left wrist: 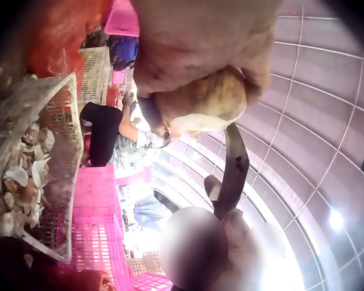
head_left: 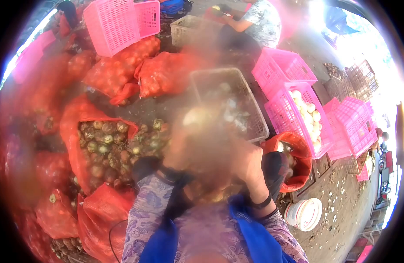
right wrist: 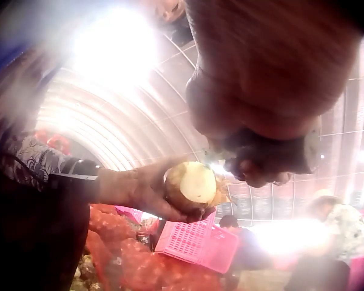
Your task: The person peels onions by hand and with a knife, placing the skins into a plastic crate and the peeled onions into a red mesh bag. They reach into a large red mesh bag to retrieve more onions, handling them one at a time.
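My left hand (right wrist: 142, 191) grips an onion (right wrist: 197, 185) with brown skin and a bare white patch of flesh. In the left wrist view, the cut face of the onion (left wrist: 212, 106) points down toward a curved dark knife blade (left wrist: 235, 163). The blade's tip is right at the onion's pale edge. My right hand (left wrist: 239, 248) holds the knife by its handle, and in the right wrist view the fingers curl round a dark handle (right wrist: 279, 154). In the head view, a smear blurs the space between my left hand (head_left: 177, 151) and right hand (head_left: 250, 162).
A dirty white crate (head_left: 250, 94) in front holds pale peelings. To the left, an open red mesh bag (head_left: 72, 144) spills unpeeled onions (head_left: 103, 153). At right stand a pink crate (head_left: 283, 111) of peeled onions, a red tub (head_left: 305, 168) and a white bucket (head_left: 305, 215). Another person (head_left: 261, 22) sits ahead.
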Demonstrator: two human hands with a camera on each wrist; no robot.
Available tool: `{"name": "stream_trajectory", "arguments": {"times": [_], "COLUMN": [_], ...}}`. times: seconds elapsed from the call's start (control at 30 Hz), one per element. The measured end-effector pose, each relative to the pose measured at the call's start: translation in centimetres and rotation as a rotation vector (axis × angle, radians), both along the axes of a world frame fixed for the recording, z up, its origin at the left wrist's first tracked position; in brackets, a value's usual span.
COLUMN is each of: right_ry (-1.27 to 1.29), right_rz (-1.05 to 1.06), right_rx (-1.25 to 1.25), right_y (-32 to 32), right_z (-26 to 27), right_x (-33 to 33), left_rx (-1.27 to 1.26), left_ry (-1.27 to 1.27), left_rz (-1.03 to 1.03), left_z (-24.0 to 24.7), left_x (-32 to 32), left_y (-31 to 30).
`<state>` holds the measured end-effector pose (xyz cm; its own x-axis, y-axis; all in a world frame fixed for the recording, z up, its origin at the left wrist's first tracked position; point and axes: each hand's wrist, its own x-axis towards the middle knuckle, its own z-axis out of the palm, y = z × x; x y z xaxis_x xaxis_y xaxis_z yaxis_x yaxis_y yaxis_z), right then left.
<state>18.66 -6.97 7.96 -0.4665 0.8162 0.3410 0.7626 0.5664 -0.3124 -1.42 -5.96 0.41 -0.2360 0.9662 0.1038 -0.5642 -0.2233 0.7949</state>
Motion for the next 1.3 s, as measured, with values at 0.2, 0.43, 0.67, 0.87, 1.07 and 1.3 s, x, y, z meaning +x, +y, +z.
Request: {"name": "stream_trajectory", "arguments": {"times": [0.2, 0.43, 0.67, 0.87, 1.07, 1.3], "right_ry": [0.023, 0.215, -0.005, 0.264, 0.008, 0.189], "right_rz": [-0.061, 0.162, -0.009, 0.178, 0.137, 0.02], "right_rx": [-0.022, -0.018, -0.136, -0.016, 0.156, -0.101], "right_y": [1.1, 4.1, -0.1, 4.2, 2.5, 3.3], "right_z": [-4.0, -11.5, -1.4, -12.2, -10.6, -7.4], "right_x": [0.4, 1.8, -0.3, 1.7, 1.3, 1.7], "left_rx": [-0.012, 0.02, 0.015, -0.03, 0.032, 0.072], "left_ry": [0.291, 0.403, 0.382, 0.528, 0.042, 0.026], "left_rz": [0.175, 0.22, 0.207, 0.185, -0.054, -0.12], "left_z": [-2.4, -3.3, -3.0, -1.6, -1.0, -0.4], "left_x": [-1.0, -1.6, -1.5, -2.0, -1.7, -2.1], "left_y": [2.3, 2.6, 2.5, 1.8, 0.8, 0.1]}}
